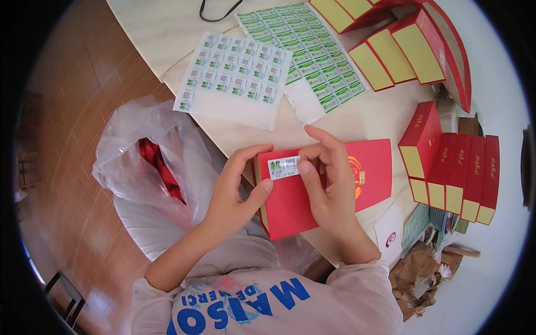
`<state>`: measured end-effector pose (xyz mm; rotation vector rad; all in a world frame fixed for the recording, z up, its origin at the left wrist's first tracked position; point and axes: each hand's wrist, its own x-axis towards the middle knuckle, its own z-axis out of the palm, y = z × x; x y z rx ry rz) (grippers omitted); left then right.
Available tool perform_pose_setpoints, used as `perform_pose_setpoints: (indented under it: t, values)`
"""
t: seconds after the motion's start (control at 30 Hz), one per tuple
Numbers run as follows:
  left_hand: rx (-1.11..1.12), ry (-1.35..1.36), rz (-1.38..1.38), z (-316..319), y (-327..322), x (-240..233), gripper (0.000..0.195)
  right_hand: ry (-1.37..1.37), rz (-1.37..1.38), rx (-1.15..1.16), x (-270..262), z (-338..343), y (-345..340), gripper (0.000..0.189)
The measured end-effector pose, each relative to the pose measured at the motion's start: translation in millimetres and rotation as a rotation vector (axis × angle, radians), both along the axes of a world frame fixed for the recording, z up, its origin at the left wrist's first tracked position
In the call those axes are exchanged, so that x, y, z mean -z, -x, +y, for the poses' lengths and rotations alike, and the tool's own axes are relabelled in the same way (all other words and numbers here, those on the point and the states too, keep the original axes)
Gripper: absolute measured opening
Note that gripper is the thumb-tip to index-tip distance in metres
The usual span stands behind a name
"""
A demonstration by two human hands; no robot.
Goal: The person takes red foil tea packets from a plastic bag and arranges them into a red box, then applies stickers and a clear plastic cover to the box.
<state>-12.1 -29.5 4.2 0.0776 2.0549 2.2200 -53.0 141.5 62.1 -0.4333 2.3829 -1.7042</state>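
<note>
A red box (289,209) with a gold emblem and yellow side lies before me at the table's edge. My right hand (331,180) pinches one end of a small label (279,168) between thumb and index finger. The label bears a printed code and green figures, and it lies over the box's top near the left end; whether it is fully flat against the surface I cannot tell. My left hand (240,188) rests at the box's left end, its fingers behind the far corner and its thumb beside the label's lower left corner.
Above the box lie a white label sheet (234,106) and a green label sheet (331,63). More red boxes (393,58) stand at the upper right, with others stacked (454,167) at right. A plastic bag (125,167) holding red material sits at left. Crumpled brown paper (414,272) lies lower right.
</note>
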Motion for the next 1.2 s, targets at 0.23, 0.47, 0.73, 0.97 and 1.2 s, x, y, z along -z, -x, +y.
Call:
perform_pose_setpoints:
  t: [0.23, 0.47, 0.73, 0.97, 1.2]
  values:
    - [-0.017, -0.107, -0.009, -2.5, -11.5, 6.2, 0.05, -0.107, 0.036, -0.047, 4.1, -0.3, -3.3, 0.05]
    - [-0.015, -0.135, -0.021, -2.6, -9.5, 4.8, 0.048, -0.138, 0.039, -0.012, 2.9, -4.8, -4.2, 0.052]
    - [-0.024, -0.145, -0.068, -2.5, -8.6, 0.5, 0.045, -0.145, 0.036, 0.005, 4.7, -5.7, -5.2, 0.054]
    - [-0.05, -0.126, -0.11, 0.4, -6.2, -6.3, 0.039, -0.158, 0.029, 0.007, 4.4, -7.2, -4.6, 0.057]
    - [-0.064, -0.095, -0.098, 1.4, -6.2, -6.3, 0.038, -0.205, 0.085, 0.005, 8.1, -7.6, -5.3, 0.06]
